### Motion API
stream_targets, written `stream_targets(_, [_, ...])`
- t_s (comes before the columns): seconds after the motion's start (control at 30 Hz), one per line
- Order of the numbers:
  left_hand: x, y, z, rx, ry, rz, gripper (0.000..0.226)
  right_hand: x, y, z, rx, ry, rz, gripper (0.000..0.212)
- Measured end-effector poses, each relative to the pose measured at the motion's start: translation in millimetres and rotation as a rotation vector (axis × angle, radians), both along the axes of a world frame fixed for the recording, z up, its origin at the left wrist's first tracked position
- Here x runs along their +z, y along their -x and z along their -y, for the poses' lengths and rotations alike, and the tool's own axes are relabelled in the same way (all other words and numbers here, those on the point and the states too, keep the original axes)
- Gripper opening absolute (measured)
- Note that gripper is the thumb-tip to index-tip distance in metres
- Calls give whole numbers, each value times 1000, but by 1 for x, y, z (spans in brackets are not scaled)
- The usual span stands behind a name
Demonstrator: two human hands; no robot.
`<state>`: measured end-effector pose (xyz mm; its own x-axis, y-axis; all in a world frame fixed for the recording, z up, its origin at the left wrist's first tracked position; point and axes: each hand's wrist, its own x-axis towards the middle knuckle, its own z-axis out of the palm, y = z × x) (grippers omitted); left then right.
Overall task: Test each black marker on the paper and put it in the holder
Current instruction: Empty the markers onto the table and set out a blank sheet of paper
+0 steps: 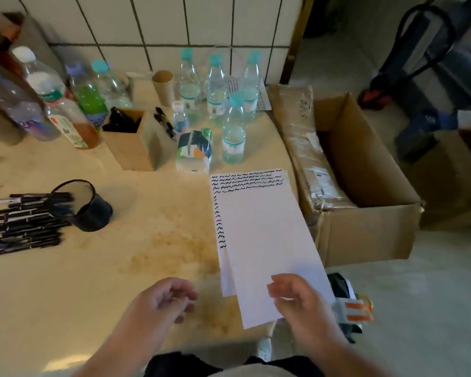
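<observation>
The black markers [25,221] are piled at the far left of the counter [93,281], with their long axes running roughly left to right. Beside their right-hand ends a dark mesh cup [85,205] lies tipped on its side, mouth toward the pile. A wooden holder [131,140] stands upright farther back, already carrying dark markers. The paper [259,240] lies to the right, marked with squiggles along its top and left edge.

The left hand [163,300] hovers above the counter with fingers loosely curled, and nothing is held in it. The right hand [294,295] is positioned at the near corner of the paper; whether the sheet is pinched or merely touched cannot be told.

The pile lies well to the left and ahead of both hands, so the left hand is judged nearer for the next pick-up.
</observation>
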<state>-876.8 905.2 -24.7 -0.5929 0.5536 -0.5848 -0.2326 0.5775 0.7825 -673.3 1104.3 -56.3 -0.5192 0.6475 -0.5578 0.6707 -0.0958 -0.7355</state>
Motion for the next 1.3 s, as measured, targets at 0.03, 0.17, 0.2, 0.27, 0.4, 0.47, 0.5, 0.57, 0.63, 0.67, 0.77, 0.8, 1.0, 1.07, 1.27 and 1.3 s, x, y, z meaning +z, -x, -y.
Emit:
stream_targets(0.03, [0,-9,-4,15,0,-3,23,-4,-7,-13,-10,13,22,26])
stream_targets(0.17, [-2,-37,-9,82,-8,11,31,-17,-37,-57,-44,17,99,24])
stream_targets(0.2, [-2,-43,-9,99,-5,13,33,-19,-43,-66,-32,-27,139,27])
stream_targets(0.27, [-3,-54,-8,134,-1,7,37,-23,-53,-80,-39,-85,193,36])
stream_targets(0.4, [-2,-66,-6,196,-6,-11,32,-42,-59,-101,-94,-11,244,33])
stream_targets(0.47, [0,-69,-6,213,-4,-35,28,-51,-55,-105,-115,105,253,20])
stream_targets(0.5, [2,-70,-7,222,0,-39,27,-54,-54,-106,-145,168,249,16])
stream_targets(0.57, [7,-73,-9,232,10,-42,24,-59,-53,-106,-209,272,238,13])
stream_targets(0.63, [12,-75,-12,227,20,-48,21,-60,-53,-105,-227,313,244,11])
stream_targets(0.67, [15,-75,-12,226,24,-51,20,-59,-52,-104,-229,322,238,10])
stream_targets(0.77, [20,-73,-13,231,30,-57,20,-53,-49,-104,-224,302,207,4])
stream_targets(0.8, [22,-71,-12,234,31,-54,20,-52,-48,-104,-222,281,195,4])
stream_targets(1.0, [18,-47,3,241,15,-17,20,-47,-43,-90,-360,349,41,18])
stream_targets(1.07, [11,-31,10,237,11,23,20,-45,-38,-76,-435,421,-16,21])
stream_targets(1.27, [-2,30,51,164,-29,18,26,-39,10,-9,-468,461,-106,17])
stream_targets(1.3, [-3,42,62,154,-29,28,28,-38,21,5,-473,449,-122,15])
